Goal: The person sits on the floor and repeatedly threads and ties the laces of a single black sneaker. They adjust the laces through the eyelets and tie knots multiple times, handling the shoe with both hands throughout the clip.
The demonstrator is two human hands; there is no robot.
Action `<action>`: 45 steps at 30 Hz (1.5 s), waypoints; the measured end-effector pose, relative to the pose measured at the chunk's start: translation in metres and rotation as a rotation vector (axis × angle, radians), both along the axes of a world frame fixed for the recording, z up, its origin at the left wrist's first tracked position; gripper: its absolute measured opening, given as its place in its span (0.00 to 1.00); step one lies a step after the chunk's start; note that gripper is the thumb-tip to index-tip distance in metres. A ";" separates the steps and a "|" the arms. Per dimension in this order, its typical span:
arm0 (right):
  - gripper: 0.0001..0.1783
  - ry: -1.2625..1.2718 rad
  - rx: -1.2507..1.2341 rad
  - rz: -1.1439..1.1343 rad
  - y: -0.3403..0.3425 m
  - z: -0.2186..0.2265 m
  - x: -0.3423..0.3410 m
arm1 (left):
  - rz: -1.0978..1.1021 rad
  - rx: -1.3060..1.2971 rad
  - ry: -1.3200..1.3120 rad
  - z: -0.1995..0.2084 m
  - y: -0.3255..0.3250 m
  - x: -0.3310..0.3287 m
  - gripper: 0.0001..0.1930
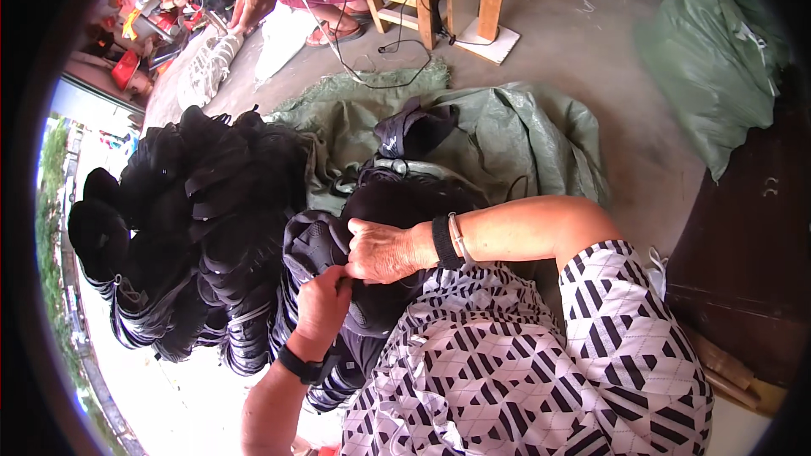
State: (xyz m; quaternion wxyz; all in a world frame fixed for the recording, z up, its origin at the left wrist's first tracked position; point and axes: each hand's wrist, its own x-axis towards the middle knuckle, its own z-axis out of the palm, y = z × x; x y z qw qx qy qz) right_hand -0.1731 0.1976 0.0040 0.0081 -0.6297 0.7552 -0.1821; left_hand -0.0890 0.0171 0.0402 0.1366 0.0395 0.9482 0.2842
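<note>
A dark shoe upper (314, 241) with perforated panels lies across my lap. My left hand (321, 308) comes up from below, its thumb and fingers pinched on the upper's edge. From the right, my right hand (384, 252) meets it with curled fingers closed on the same piece. The two hands touch at the fingertips, and whatever small part lies between them is hidden. Close by on the left rises a large heap of black shoe uppers (228, 194), nested in stacks. Beyond my right hand, a single upper (414, 131) rests on a green woven sack (524, 131).
Across from me another person's hand (253, 2) reaches toward a white stringy bundle (207, 67). A wooden stool (397, 13) with loose cords stands at the far side. A full green sack (714, 67) is at the far right, above a dark brown panel (752, 236).
</note>
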 end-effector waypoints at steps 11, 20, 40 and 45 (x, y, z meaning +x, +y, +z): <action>0.08 0.221 0.011 0.086 -0.006 -0.012 0.000 | -0.376 -0.572 -0.114 0.021 0.009 -0.038 0.06; 0.12 -0.713 -0.548 -0.115 -0.021 0.025 -0.005 | 0.320 0.360 0.151 0.072 -0.013 -0.007 0.01; 0.13 -1.407 -0.830 -1.426 0.285 -0.052 -0.011 | 0.669 0.973 0.160 -0.023 -0.010 0.041 0.08; 0.12 -1.459 -0.374 -0.795 0.143 0.023 -0.028 | 0.800 1.116 0.236 -0.017 -0.015 0.057 0.19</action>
